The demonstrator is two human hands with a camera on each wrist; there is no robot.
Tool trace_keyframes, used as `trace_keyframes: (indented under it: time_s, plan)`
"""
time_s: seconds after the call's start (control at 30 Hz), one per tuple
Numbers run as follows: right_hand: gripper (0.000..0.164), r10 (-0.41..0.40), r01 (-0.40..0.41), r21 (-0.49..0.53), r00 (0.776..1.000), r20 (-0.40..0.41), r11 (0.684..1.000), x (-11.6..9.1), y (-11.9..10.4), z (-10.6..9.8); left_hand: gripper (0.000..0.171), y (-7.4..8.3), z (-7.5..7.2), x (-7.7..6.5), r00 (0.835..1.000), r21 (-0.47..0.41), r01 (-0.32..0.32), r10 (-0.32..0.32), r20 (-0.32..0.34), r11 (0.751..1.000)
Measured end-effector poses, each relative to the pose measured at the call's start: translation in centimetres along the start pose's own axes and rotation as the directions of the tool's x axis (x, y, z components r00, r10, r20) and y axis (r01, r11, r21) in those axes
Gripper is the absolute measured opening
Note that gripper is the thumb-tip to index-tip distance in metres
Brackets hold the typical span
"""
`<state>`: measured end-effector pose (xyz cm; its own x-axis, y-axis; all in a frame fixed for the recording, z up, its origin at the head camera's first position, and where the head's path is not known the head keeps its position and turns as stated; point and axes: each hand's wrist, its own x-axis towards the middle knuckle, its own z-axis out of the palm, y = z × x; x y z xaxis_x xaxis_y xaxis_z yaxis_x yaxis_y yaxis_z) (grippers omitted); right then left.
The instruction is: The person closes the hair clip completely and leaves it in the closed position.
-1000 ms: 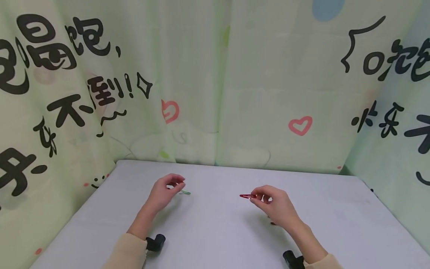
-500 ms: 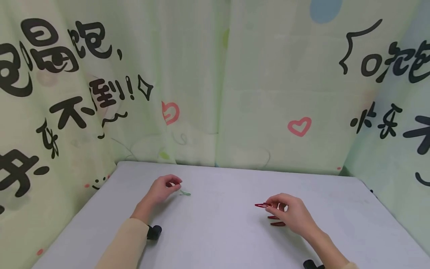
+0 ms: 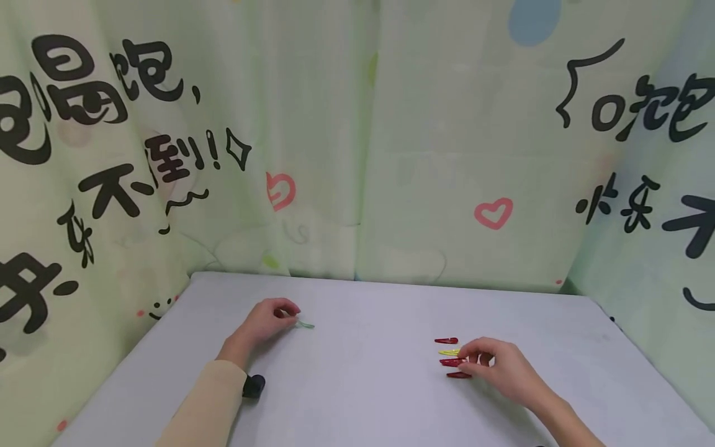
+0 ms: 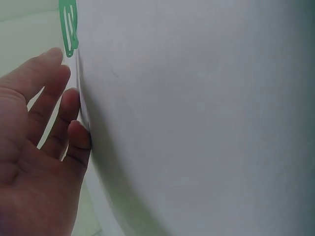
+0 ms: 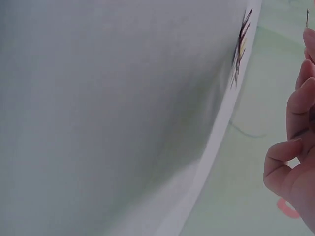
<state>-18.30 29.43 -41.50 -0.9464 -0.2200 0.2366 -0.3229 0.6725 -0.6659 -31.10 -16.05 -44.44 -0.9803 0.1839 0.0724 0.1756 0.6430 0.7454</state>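
Note:
My left hand (image 3: pixel 268 324) is at the left of the table, fingertips right at the near end of a green snap hair clip (image 3: pixel 305 325). In the left wrist view, the clip (image 4: pixel 69 27) lies just beyond my bent fingers, not between them. My right hand (image 3: pixel 499 366) pinches a red hair clip (image 3: pixel 451 362) low over the table; the right wrist view shows only a thin sliver of this clip (image 5: pixel 307 17) at the fingertips. Close by lie a red clip (image 3: pixel 446 341), a yellow clip (image 3: pixel 449 352) and a dark red clip (image 3: pixel 458 375), partly covered by my fingers.
The white-covered table (image 3: pixel 363 385) runs back to a pale green curtain (image 3: pixel 419 155) with black lettering and hearts. Curtain also hangs along the left and right sides. A black wrist camera (image 3: pixel 254 387) sits on the left wrist.
My right hand has moved right and towards me with the red clip, down to the other clips, and the yellow one now shows. My left fingertips have lowered to the green clip.

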Motion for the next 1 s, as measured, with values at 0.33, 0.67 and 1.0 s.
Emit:
trace_keyframes:
  time_s: [0.33,0.67,1.0]
  plan:
    - [0.013,0.074,-0.068,-0.039,0.983,0.167,0.997,-0.2,0.8,-0.3,0.010,-0.1,0.0,0.4,0.999,0.074,-0.036,0.035,0.017,0.997]
    - [0.013,0.016,-0.009,-0.032,0.974,0.227,0.999,-0.4,1.4,-0.6,0.006,0.0,0.0,0.5,0.999,0.091,-0.037,0.033,0.037,0.995]
    - [0.014,0.064,-0.042,-0.084,0.960,0.272,0.996,-0.6,1.6,-0.6,0.006,0.4,0.0,0.1,0.998,0.066,-0.018,0.015,0.055,0.998]
